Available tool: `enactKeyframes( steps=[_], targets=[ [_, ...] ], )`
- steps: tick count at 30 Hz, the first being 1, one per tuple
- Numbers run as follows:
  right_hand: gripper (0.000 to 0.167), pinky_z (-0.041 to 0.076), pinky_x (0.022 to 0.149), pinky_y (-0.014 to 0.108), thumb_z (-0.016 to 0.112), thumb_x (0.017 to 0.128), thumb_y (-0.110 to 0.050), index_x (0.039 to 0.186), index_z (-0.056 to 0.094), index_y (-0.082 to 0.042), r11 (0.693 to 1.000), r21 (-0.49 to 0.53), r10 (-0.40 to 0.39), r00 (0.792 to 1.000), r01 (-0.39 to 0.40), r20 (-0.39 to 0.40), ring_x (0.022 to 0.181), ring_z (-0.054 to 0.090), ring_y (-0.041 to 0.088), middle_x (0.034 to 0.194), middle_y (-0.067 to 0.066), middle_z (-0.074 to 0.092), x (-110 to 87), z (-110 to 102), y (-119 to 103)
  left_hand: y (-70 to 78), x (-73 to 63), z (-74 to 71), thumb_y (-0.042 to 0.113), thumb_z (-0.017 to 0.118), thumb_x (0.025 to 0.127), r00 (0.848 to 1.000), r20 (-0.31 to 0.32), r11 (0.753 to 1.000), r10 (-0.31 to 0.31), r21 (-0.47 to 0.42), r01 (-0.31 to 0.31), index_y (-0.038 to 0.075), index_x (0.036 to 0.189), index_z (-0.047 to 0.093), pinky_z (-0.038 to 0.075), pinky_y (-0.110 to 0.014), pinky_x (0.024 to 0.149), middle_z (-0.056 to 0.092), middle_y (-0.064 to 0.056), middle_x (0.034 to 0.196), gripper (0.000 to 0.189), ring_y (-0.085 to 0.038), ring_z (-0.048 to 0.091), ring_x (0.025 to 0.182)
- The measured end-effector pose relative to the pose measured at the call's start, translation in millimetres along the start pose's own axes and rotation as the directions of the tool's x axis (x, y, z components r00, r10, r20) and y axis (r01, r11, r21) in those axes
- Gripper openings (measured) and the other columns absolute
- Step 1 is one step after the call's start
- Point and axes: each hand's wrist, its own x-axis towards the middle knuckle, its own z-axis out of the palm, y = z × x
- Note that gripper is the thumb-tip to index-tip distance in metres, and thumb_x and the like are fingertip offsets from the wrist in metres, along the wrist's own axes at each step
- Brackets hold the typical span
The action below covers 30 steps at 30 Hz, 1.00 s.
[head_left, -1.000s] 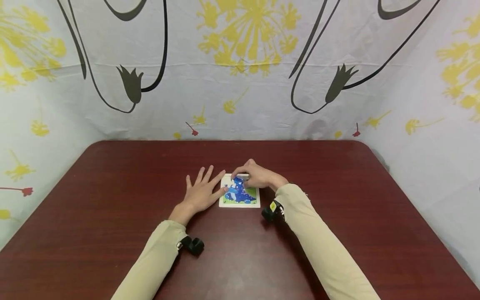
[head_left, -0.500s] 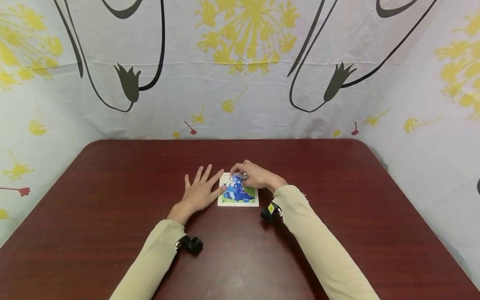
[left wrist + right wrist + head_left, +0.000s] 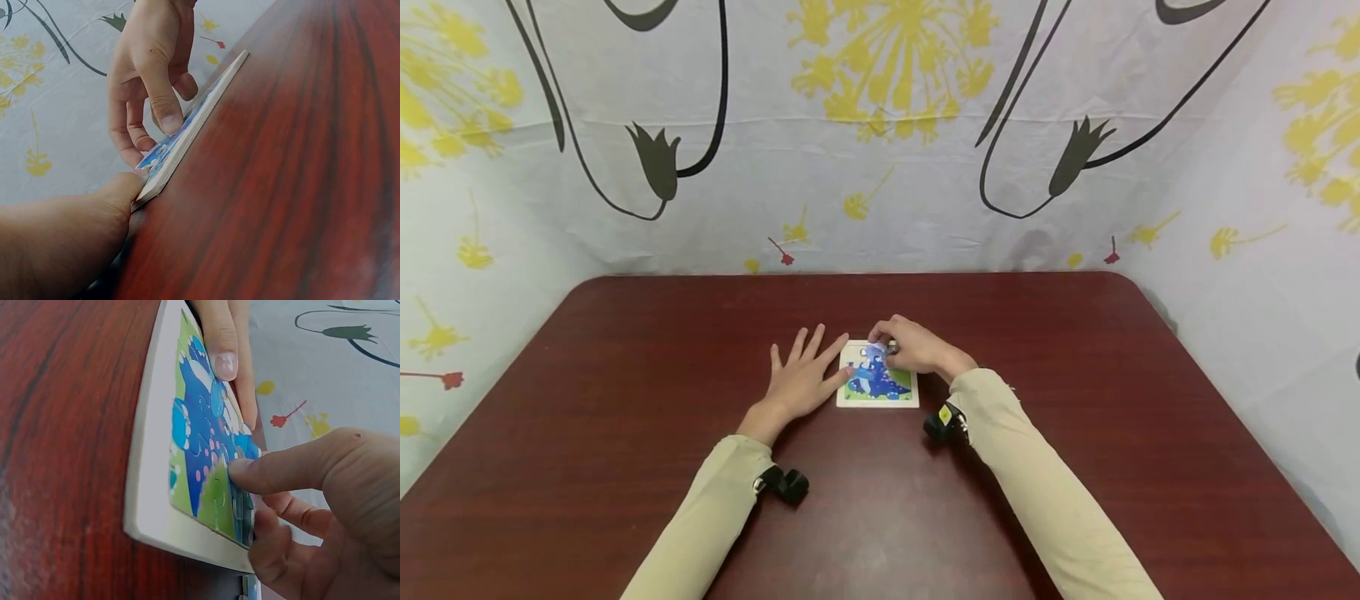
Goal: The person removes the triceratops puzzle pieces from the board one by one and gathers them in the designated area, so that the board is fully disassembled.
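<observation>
A jigsaw puzzle point(image 3: 880, 388) of a blue dinosaur lies in a white square frame point(image 3: 150, 469) on the table. My left hand point(image 3: 796, 387) rests at its left side, fingers spread, with the thumb point(image 3: 225, 359) over the frame's edge and the picture. From the upper right my right hand point(image 3: 917, 347) reaches over the puzzle, fingers curled. It pinches a blue puzzle piece point(image 3: 248, 447) near the top edge; the piece stands tilted up from the picture in both wrist views. Part of the upper right of the puzzle is hidden under this hand.
The dark red wooden table point(image 3: 880, 517) stretches around the puzzle, its far edge against a patterned white cloth point(image 3: 880, 242). In the right wrist view a small piece point(image 3: 251, 586) shows beyond the frame. A black camera point(image 3: 790, 487) sits on the left wrist.
The right hand's fingers have shifted slightly to the right at the puzzle's top, and the blue piece there shows more tilted. The left hand keeps its place on the puzzle.
</observation>
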Motion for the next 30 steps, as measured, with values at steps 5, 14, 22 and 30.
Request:
enactKeyframes(
  steps=[5, 14, 22, 30],
  targets=[
    [0.035, 0.044, 0.085, 0.036, 0.062, 0.081, 0.003, 0.115, 0.059, -0.003, 1.000, -0.015, 0.003, 1.000, -0.003, -0.007, 0.095, 0.053, 0.024, 0.107, 0.013, 0.053, -1.6, -1.7, -3.9, 0.0, 0.7, -0.4, 0.058, 0.038, 0.094, 1.000, -0.002, 1.000, -0.002, -0.001, 0.002, 0.029, 0.149, 0.022, -0.005, -0.065, 0.101, 0.008, -0.010, 0.155, 0.065, -0.034, 0.000, 0.140],
    [0.037, 0.047, 0.079, 0.034, 0.069, 0.079, 0.000, 0.114, 0.063, -0.007, 0.996, -0.079, -0.033, 0.998, 0.028, -0.061, 0.088, 0.055, 0.021, 0.105, 0.011, 0.054, -2.6, 0.5, -5.5, 2.3, -2.1, -2.0, 0.058, 0.039, 0.093, 1.000, -0.001, 1.000, -0.003, -0.005, 0.003, 0.029, 0.149, 0.023, -0.005, -0.066, 0.101, 0.009, -0.010, 0.155, 0.065, -0.035, 0.001, 0.140],
    [0.033, 0.048, 0.071, 0.028, 0.070, 0.078, -0.004, 0.111, 0.067, -0.005, 0.985, -0.164, -0.067, 0.993, 0.050, -0.096, 0.080, 0.056, 0.016, 0.091, 0.006, 0.058, -2.8, 3.2, -6.7, 3.6, -4.5, -1.0, 0.057, 0.038, 0.093, 1.000, 0.000, 1.000, -0.010, -0.001, 0.010, 0.028, 0.149, 0.023, -0.004, -0.066, 0.101, 0.010, -0.011, 0.155, 0.065, -0.035, 0.001, 0.140],
    [0.031, 0.050, 0.074, 0.031, 0.073, 0.078, -0.011, 0.108, 0.066, -0.003, 0.994, -0.104, -0.048, 0.976, 0.026, -0.211, 0.083, 0.060, 0.018, 0.094, 0.006, 0.063, -14.7, -13.5, 2.0, 3.9, -4.3, -2.4, 0.057, 0.039, 0.093, 1.000, -0.009, 1.000, -0.006, -0.018, 0.006, 0.028, 0.149, 0.023, -0.005, -0.066, 0.101, 0.009, -0.011, 0.155, 0.065, -0.034, 0.001, 0.140]
  ],
)
